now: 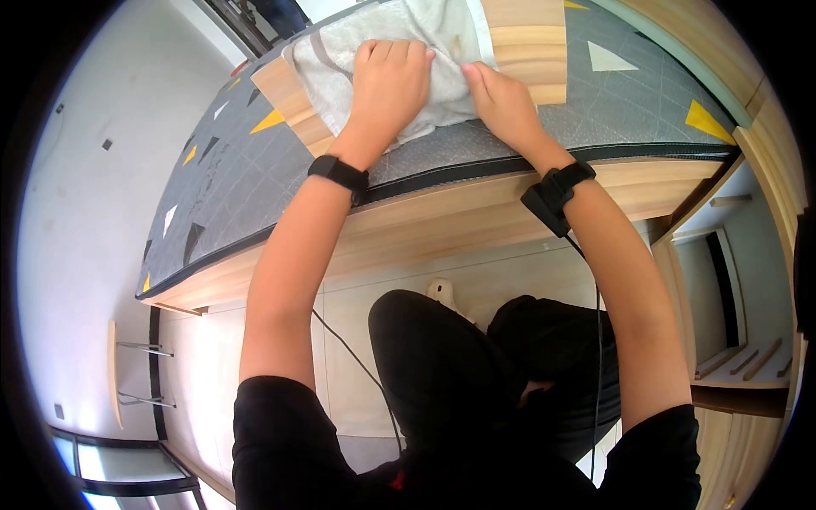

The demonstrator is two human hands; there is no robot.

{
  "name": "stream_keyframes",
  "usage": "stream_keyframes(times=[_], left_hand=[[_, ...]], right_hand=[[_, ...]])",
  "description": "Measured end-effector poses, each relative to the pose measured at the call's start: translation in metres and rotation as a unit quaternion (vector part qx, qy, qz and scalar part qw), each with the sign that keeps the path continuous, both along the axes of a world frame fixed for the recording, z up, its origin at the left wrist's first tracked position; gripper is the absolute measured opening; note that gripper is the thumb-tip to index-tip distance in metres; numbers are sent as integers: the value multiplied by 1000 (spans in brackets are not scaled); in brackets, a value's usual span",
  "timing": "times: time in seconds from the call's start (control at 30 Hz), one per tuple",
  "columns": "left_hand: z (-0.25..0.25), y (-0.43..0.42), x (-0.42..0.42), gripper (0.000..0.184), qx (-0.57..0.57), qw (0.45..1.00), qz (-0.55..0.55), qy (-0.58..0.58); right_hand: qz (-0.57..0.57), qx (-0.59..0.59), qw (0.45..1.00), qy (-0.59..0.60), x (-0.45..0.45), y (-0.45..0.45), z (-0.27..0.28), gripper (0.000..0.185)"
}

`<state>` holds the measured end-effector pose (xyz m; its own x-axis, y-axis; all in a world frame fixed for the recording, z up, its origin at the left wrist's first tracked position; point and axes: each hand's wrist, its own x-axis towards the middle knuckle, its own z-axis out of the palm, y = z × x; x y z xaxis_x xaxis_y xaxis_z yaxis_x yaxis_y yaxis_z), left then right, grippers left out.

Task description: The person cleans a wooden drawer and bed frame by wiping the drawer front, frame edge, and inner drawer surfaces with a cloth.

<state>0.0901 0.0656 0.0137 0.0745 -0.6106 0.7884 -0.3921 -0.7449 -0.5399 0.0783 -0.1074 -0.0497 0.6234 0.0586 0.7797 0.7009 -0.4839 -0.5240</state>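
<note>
A light grey towel (446,85) with a darker stripe lies over a wooden board (529,49), whose pale grain shows on both sides of the cloth. My left hand (393,81) presses onto the towel with its fingers curled into the fabric. At the towel's right edge, my right hand (503,102) is closed, thumb and fingers pinching the cloth. Board and towel rest on a grey mattress (229,183) patterned with yellow, white and dark triangles. Black bands circle both wrists.
A wooden bed frame (442,208) runs along the mattress's near side. To the right stands a wooden cabinet (739,442) with open shelving. Thin black cables (361,365) hang from the wristbands. A small wall-mounted wooden shelf (116,374) is at the left.
</note>
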Motion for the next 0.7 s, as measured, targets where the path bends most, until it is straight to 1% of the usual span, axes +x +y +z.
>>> stream_keyframes(times=[0.03,0.07,0.1,0.13,0.17,0.2,0.23,0.27,0.3,0.33,0.4,0.43,0.5,0.53,0.6,0.67,0.7], left_hand=[[-2,-3,1,19,-3,1000,-2,-1],[-5,-7,2,18,-4,999,33,-26],[-6,-8,1,18,-2,996,71,-50],[-7,-10,0,18,-2,996,70,-49],[-7,-11,0,18,2,995,93,-45],[-7,-12,-1,18,7,992,117,-41],[-6,-14,-1,18,8,992,117,-40],[-5,-16,-1,19,21,989,140,-45],[-5,-17,0,19,34,985,162,-50],[-5,-17,2,19,34,985,162,-50],[-3,-18,11,19,61,975,183,-113],[-1,-15,14,19,60,975,181,-111],[5,-6,18,20,119,983,135,-47],[7,-3,17,20,119,983,135,-46],[10,-1,17,22,87,992,85,-18],[12,1,17,23,81,994,72,-4],[13,2,17,23,76,995,60,11]], right_hand=[[33,54,998,-8,5,-1,-2,38],[30,51,998,-9,9,-4,-5,38],[62,79,995,29,11,-2,-6,38],[92,106,988,67,14,-2,-8,39],[91,106,988,68,18,-4,-7,39],[132,121,973,145,22,-7,-5,39],[172,136,950,221,24,-8,-5,40],[172,137,950,222,24,-8,-7,40],[199,131,948,210,19,-9,-5,42],[225,125,946,197,13,-10,-3,43],[207,110,955,179,7,-9,0,43],[192,94,964,160,5,-9,0,44],[180,86,967,158,5,-10,-1,44],[174,81,969,153,6,-9,-1,45],[167,86,970,152,6,-9,-1,45],[161,91,971,151,6,-9,0,46],[161,98,967,174,5,-10,2,46]])
